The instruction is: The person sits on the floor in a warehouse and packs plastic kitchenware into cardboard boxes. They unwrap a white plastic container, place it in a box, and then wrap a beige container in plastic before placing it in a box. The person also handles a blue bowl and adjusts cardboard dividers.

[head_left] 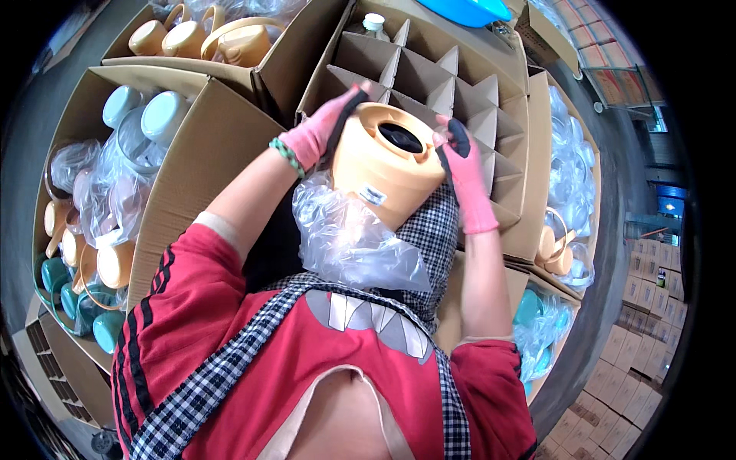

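A peach-coloured plastic jug body (391, 172) is tilted before me, with a dark round opening at its upper end and a small pale label on its side. Against its left side lies my left hand (326, 126), in a pink glove with dark finger parts, gripping the rim. My right hand (466, 172), gloved alike, holds the right edge with thumb and fingers. A clear plastic bag (349, 245) hangs in folds around the lower part of the jug body, over my lap. The hidden undersides of my fingers do not show.
Right behind stands a carton with cardboard dividers (422, 77), a clear bottle (374, 24) in one cell. A blue basin (468, 9) sits beyond. On the left, an open carton (172, 207) holds bagged jugs and lids; another carton (284, 57) holds peach jugs. Stacked boxes (613, 368) stand right.
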{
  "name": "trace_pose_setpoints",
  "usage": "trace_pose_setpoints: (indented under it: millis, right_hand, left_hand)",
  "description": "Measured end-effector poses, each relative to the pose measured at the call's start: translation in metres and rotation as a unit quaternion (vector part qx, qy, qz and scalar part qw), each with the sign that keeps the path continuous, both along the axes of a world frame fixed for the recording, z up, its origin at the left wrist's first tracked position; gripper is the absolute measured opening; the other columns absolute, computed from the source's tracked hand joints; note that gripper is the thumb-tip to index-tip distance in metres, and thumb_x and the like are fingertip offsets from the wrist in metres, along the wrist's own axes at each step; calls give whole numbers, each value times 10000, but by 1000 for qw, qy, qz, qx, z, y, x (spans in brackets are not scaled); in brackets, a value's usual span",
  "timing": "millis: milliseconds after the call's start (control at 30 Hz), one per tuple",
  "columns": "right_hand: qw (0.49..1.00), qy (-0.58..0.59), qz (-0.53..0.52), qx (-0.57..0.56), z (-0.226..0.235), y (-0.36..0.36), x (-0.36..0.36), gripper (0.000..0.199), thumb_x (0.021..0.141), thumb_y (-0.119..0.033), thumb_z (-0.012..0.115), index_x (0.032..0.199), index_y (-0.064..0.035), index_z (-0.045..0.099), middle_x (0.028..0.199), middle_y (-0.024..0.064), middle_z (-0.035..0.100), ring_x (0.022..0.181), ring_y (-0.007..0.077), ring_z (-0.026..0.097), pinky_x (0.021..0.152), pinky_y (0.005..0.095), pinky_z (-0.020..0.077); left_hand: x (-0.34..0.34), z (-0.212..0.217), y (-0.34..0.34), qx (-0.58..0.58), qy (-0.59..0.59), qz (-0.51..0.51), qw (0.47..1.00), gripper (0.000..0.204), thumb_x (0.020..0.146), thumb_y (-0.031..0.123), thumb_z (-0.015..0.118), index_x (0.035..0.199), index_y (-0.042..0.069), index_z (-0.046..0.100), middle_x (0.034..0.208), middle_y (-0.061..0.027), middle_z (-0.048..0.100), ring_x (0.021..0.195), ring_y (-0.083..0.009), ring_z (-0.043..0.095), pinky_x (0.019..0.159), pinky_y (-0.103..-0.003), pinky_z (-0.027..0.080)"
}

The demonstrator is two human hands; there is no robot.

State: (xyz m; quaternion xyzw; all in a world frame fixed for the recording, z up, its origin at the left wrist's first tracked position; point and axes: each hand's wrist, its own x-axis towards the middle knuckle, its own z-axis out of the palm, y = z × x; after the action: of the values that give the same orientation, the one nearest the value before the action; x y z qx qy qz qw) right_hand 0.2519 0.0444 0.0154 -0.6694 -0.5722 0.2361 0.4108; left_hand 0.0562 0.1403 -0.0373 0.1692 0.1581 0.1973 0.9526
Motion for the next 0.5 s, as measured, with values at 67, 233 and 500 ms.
trace_pose_setpoints:
  millis: [67, 233, 500]
  right_hand:
    - [982, -167, 91, 2, 29, -3, -3, 287, 711, -146, 645, 956, -36, 545, 854, 38, 578, 772, 104, 511, 721, 254, 418]
    - [862, -344, 287, -237, 76, 11, -21, 313, 688, -316, 630, 699, -11, 560, 666, 139, 576, 639, 271, 568, 610, 341, 446]
    - [806, -325, 371, -327, 32, 51, -22, 259, 742, -229, 497, 722, 8, 598, 737, 189, 598, 638, 309, 582, 563, 354, 454]
  left_hand:
    - [3, 1, -12, 103, 8, 22, 994, 473, 851, 431, 433, 1044, 5, 505, 969, -100, 587, 848, -149, 581, 769, -274, 473]
    - [7, -4, -29, 311, 76, 99, 942, 536, 851, 444, 429, 1120, -19, 456, 1004, -87, 559, 892, -121, 543, 804, -252, 438]
    - [9, -12, -23, 332, 123, 136, 925, 444, 824, 395, 511, 1019, -3, 535, 870, -25, 559, 792, -89, 495, 723, -229, 414]
